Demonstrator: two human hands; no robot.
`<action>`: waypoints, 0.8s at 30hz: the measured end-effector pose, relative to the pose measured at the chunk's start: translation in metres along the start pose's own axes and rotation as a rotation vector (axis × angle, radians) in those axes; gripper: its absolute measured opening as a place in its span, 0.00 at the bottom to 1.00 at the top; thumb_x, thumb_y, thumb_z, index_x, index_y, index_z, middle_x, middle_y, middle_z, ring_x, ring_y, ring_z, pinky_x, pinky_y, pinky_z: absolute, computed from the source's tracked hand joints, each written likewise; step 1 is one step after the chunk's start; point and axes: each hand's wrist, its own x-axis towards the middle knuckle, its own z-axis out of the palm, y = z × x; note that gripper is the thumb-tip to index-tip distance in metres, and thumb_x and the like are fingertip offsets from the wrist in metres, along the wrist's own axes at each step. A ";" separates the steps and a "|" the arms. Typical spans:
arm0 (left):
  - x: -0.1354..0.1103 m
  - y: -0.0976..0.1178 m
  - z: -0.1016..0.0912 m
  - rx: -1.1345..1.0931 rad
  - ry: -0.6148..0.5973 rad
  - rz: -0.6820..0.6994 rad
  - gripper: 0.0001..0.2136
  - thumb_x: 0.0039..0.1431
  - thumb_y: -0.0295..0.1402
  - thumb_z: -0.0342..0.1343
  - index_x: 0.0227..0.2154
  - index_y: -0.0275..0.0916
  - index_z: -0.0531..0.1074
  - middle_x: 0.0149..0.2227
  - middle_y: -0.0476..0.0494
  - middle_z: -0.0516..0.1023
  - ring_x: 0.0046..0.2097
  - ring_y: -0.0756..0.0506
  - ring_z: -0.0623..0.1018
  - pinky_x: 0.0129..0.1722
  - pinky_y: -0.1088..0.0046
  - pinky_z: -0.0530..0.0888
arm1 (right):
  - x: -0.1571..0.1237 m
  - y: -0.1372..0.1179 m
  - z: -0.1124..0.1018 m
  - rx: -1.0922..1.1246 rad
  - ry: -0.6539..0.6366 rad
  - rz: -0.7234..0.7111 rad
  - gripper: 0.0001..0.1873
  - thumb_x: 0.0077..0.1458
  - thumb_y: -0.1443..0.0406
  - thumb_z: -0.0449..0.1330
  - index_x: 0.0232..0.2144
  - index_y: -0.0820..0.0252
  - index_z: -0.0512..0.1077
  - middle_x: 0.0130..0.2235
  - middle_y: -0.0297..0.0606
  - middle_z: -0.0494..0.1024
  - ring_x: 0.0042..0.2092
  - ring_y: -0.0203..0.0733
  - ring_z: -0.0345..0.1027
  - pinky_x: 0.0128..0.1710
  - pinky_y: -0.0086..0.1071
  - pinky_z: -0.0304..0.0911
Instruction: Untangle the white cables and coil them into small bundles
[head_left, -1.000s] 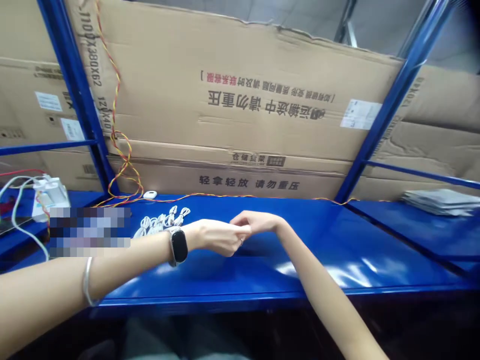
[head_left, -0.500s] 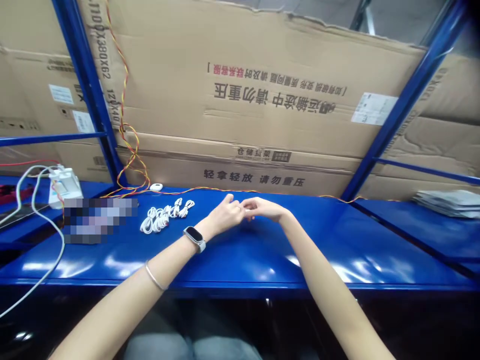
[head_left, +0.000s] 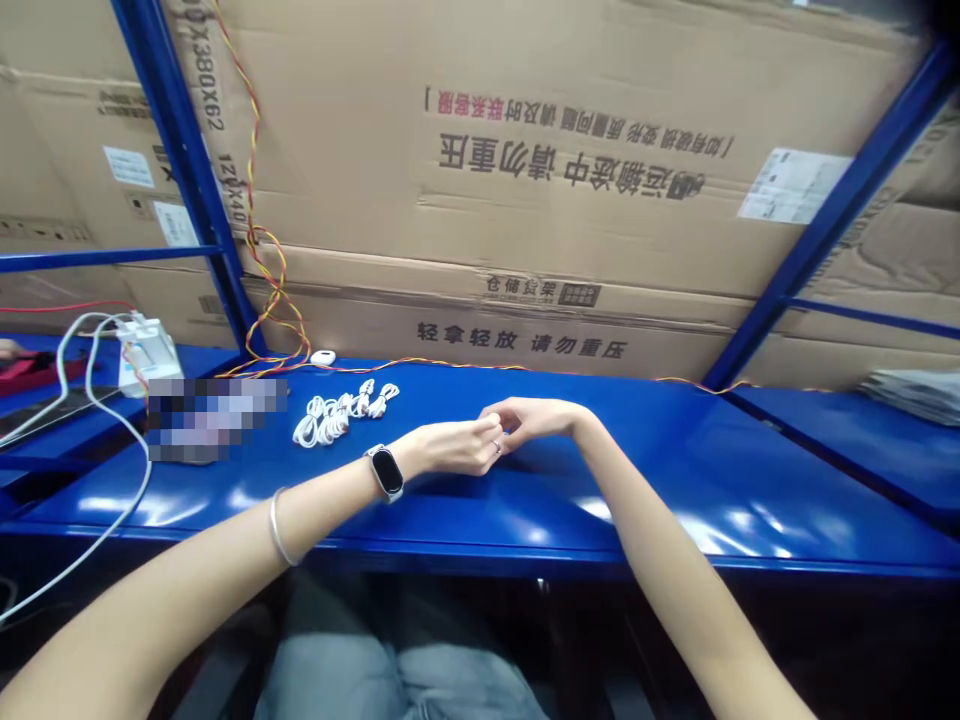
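My left hand point(head_left: 463, 446), with a watch band point(head_left: 386, 472) on its wrist, is closed above the blue tabletop point(head_left: 465, 520). Against its fingertips, my right hand point(head_left: 536, 420) is bent down with its fingers pinched together. Something small and pale may sit between the two hands, but the fingers hide it. To the left of my hands lie several bundled white cables point(head_left: 341, 412) in a loose group. A small white oval object point(head_left: 322, 357) rests behind them.
A white plug adapter point(head_left: 146, 352) with white cables stands at the left, beside a pixelated object point(head_left: 214, 420). Twisted red-yellow wire point(head_left: 277, 290) runs down and along the back. Large cardboard point(head_left: 480, 230) walls the rear between blue posts. Flat grey stacked items point(head_left: 915, 395) lie far right.
My left hand has rolled over and its forearm lies flatter, with the wrist lower. My right hand stays close against it. The view has shifted slightly.
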 end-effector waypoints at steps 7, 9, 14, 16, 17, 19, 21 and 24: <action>-0.008 -0.008 -0.001 -0.777 0.196 -0.818 0.11 0.62 0.32 0.49 0.31 0.36 0.77 0.32 0.42 0.80 0.36 0.45 0.77 0.42 0.66 0.70 | -0.004 -0.006 0.001 0.026 0.039 -0.071 0.33 0.45 0.62 0.68 0.54 0.61 0.66 0.44 0.41 0.76 0.44 0.41 0.70 0.47 0.36 0.66; -0.010 -0.018 0.007 -1.102 0.403 -1.324 0.15 0.61 0.40 0.51 0.30 0.35 0.77 0.29 0.43 0.78 0.30 0.48 0.74 0.34 0.71 0.69 | -0.008 -0.008 0.000 0.074 0.217 -0.083 0.41 0.47 0.60 0.67 0.61 0.57 0.57 0.48 0.43 0.74 0.45 0.40 0.71 0.47 0.37 0.66; -0.010 -0.032 0.008 -1.073 0.411 -1.507 0.18 0.63 0.38 0.45 0.30 0.33 0.77 0.25 0.44 0.76 0.27 0.50 0.71 0.30 0.74 0.68 | -0.004 -0.007 -0.005 0.093 0.719 -0.200 0.42 0.49 0.57 0.66 0.62 0.54 0.54 0.50 0.44 0.71 0.44 0.40 0.71 0.45 0.38 0.68; -0.009 -0.027 0.000 -0.875 0.261 -1.225 0.18 0.64 0.35 0.43 0.31 0.34 0.77 0.26 0.42 0.77 0.31 0.47 0.73 0.35 0.72 0.70 | 0.002 -0.008 -0.004 0.040 0.993 -0.303 0.33 0.51 0.56 0.63 0.57 0.56 0.60 0.46 0.41 0.72 0.42 0.40 0.70 0.43 0.37 0.68; -0.008 -0.023 -0.004 -0.805 0.200 -1.039 0.17 0.64 0.33 0.42 0.32 0.33 0.77 0.28 0.41 0.78 0.34 0.46 0.74 0.38 0.71 0.71 | 0.004 -0.010 -0.002 -0.007 1.130 -0.351 0.28 0.53 0.57 0.61 0.54 0.57 0.62 0.44 0.40 0.73 0.42 0.40 0.70 0.42 0.37 0.67; -0.006 -0.012 -0.009 -0.692 0.102 -0.632 0.15 0.64 0.28 0.43 0.36 0.33 0.76 0.33 0.38 0.79 0.38 0.46 0.76 0.45 0.69 0.70 | 0.007 -0.020 0.006 -0.135 1.325 -0.433 0.20 0.56 0.58 0.58 0.50 0.57 0.65 0.40 0.38 0.73 0.41 0.40 0.69 0.42 0.36 0.67; -0.003 -0.002 -0.007 -0.583 0.021 -0.289 0.15 0.63 0.22 0.42 0.39 0.34 0.75 0.37 0.37 0.80 0.40 0.47 0.76 0.48 0.68 0.69 | 0.009 -0.034 0.020 -0.288 1.375 -0.505 0.15 0.58 0.60 0.56 0.48 0.57 0.67 0.40 0.39 0.72 0.41 0.41 0.68 0.41 0.36 0.66; 0.003 0.012 0.006 -0.644 0.032 -0.372 0.13 0.60 0.23 0.45 0.33 0.36 0.76 0.33 0.41 0.79 0.37 0.48 0.76 0.45 0.72 0.71 | 0.012 -0.056 0.052 -0.572 1.292 -0.632 0.13 0.60 0.62 0.54 0.47 0.56 0.69 0.41 0.41 0.72 0.43 0.43 0.67 0.43 0.40 0.65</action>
